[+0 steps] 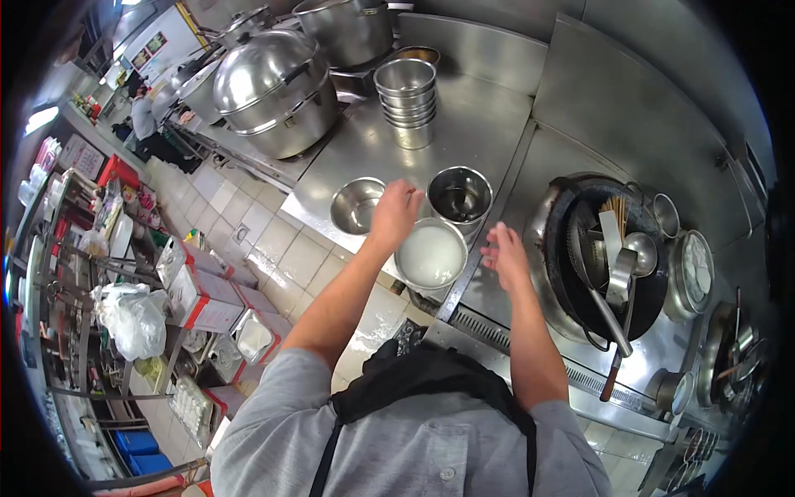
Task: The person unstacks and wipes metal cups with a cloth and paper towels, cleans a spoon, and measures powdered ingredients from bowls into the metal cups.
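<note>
Above the gap between the metal vessels is my left hand point(396, 214), its fingers loosely bent and apart with nothing visible in them. Just below it, a round pan point(399, 269) holds cloudy white liquid. To its left sits a shallow steel bowl point(339, 201). A deeper steel pot point(437, 184) with dark liquid stands to the right of that hand. My right hand point(507, 255) hovers to the right of the white-liquid pan, fingers spread and holding nothing; it is apart from the pan.
A stack of steel pots point(410, 112) stands farther back on the steel counter point(489, 103), beside a large domed steamer point(277, 91). On the right, a wok point(551, 248) holds ladles and a strainer. Shelving point(83, 331) and boxes point(203, 302) line the left. Another person point(145, 120) is far off.
</note>
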